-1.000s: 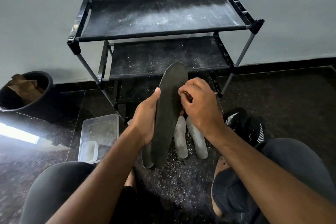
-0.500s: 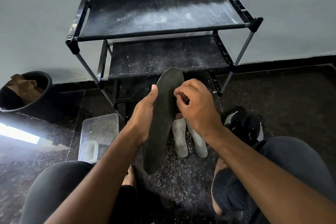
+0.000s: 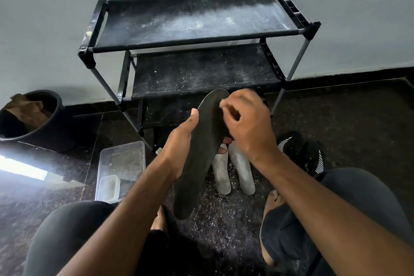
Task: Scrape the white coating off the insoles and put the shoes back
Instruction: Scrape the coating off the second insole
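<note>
My left hand (image 3: 179, 145) grips a long dark insole (image 3: 197, 159) at its middle, thumb along the left edge, fingers wrapped behind. The insole points away from me toward the rack. My right hand (image 3: 248, 123) hovers over the insole's far end with curled fingers, fingertips touching the surface near the toe. Whether it holds a small tool I cannot tell. Two white-coated insoles (image 3: 234, 170) lie side by side on the floor beneath my hands. Black shoes with white stripes (image 3: 300, 152) sit on the floor at the right.
A black two-shelf shoe rack (image 3: 197, 33), dusted white, stands against the wall ahead. A clear plastic container (image 3: 122, 163) with a smaller tub lies on the left floor. A black bucket (image 3: 33, 123) stands far left. White scrapings cover the dark floor (image 3: 215, 215) between my knees.
My right hand has moved up along the insole toward its far tip. The insole has dropped slightly and tilted, still held in my left hand.
</note>
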Tool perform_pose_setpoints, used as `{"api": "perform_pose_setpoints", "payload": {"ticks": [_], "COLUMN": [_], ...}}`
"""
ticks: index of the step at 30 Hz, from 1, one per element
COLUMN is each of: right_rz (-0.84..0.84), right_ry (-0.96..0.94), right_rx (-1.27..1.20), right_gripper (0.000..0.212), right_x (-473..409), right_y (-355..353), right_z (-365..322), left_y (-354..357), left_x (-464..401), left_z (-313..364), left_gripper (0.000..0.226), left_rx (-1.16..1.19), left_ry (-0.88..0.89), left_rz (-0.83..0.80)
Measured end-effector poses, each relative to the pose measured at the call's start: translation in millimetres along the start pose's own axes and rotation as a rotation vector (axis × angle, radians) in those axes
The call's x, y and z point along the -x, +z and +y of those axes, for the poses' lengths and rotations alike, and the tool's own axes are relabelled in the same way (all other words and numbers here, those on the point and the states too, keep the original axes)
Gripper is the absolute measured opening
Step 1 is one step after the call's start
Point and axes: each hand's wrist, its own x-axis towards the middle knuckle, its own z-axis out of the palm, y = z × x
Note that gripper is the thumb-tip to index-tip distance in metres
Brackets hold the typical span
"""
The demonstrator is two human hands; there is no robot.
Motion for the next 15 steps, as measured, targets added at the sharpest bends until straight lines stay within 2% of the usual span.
{"api": "perform_pose_setpoints", "payload": {"ticks": [3,9,11,15], "right_rz": [-0.127,0.074,0.027,-0.188], "right_ry": [-0.059,0.112,0.067,-0.033], "right_rx": [-0.019,-0.006,0.0,-0.087], "right_gripper": [0.008,0.006,0.007,0.01], "right_x": [12,-10,-3,23], "right_y": [9,-3,1,16], "right_z": [-8,7,0,-21], "left_y": [-2,-3,-2,-5], "left_x": [-1,-1,-2,-4], "left_z": [-1,-1,-3,-2], "left_gripper": [0.068,0.077,0.075,0.069], "left_rx": [0.037,-0.027,-0.005,0.054], "left_ry": [-0.004,-0.028,-0.022,-0.032], "left_rz": [0.004,-0.019,-0.013,0.024]}}
